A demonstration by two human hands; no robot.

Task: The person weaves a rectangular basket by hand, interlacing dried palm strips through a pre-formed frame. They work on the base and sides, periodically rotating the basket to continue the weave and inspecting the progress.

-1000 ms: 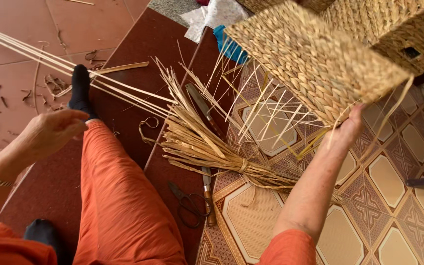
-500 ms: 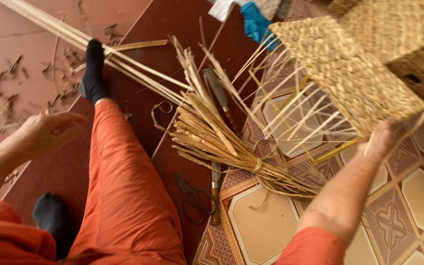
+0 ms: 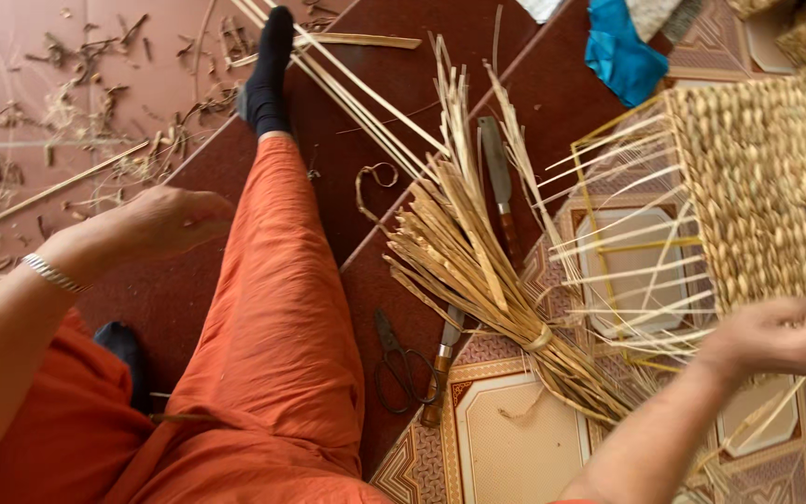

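Woven basket [image 3: 757,196], light but stiff with brittle loose stakes, sits right of the bundle [image 3: 487,280]; your right hand [image 3: 776,336] grips its lower edge, left hand [image 3: 165,224] loosely curled, empty.

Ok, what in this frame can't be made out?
Head view only:
- Right hand: motion-blurred, so its grip on the basket is unclear.
- Basket: top and right side cut off by the frame edge.
- Left hand: fingers curl away from the camera; whether it holds anything is hidden.
- Knife: handle end runs under the straw bundle.
- Blue cloth: cut off at the top edge.
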